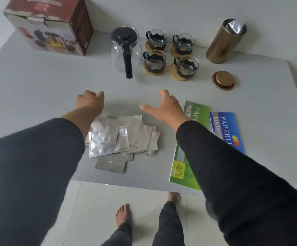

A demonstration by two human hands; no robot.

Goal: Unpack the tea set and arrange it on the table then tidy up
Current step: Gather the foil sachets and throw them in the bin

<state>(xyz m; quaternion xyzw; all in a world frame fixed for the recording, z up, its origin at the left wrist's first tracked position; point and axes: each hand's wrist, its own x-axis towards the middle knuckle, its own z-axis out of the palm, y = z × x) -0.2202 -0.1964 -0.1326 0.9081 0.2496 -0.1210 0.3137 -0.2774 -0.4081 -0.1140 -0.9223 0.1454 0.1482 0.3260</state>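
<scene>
On the grey table [37, 89], the closed tea set box [50, 27] stands at the far left corner, with the glass teapot [124, 50] and four glass cups [170, 54] on wooden coasters along the far edge and a gold canister [224, 43] toward the far right, its lid [223, 80] lying just in front. A heap of silver sachets [119, 137] lies near the front edge, beside two receipt books [215, 132]. The left hand [89, 100], fingers loosely curled, and the right hand [163, 107], fingers spread, hover past the sachets, holding nothing.

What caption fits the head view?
Both empty hands, left and right, hover above foil sachets; teapot stands behind.
</scene>
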